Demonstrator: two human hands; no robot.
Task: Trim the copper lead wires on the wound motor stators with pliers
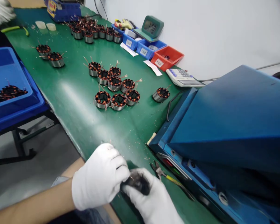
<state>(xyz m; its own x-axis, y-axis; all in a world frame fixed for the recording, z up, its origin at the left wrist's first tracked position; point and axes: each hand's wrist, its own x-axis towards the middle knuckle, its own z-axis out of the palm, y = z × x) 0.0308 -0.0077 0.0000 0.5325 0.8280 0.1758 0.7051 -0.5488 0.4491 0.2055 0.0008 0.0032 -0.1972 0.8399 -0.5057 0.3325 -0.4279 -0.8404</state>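
Note:
My right hand (154, 199), in a white glove, is wrapped round a dark motor stator (137, 181) that looks blurred. Beside it, my white-gloved left hand (99, 177) is closed, its fingertips at the stator's left side. Whatever those fingers pinch is hidden. Just right of my hands lie cutting pliers (162, 174) with yellow handles. Farther up the green table (74, 121) stands a cluster of several copper-wound stators (114, 83), with loose wire ends sticking out. A single stator (161, 94) stands apart to their right.
A blue machine (224, 115) fills the right side. Along the wall are a calculator (184, 77), a red bin (168, 57), blue bins (149, 49) and a clock (152, 26). More stators (88, 37) stand far back. A blue crate (9, 62) is left; another person's gloved hand (1, 12) shows top left.

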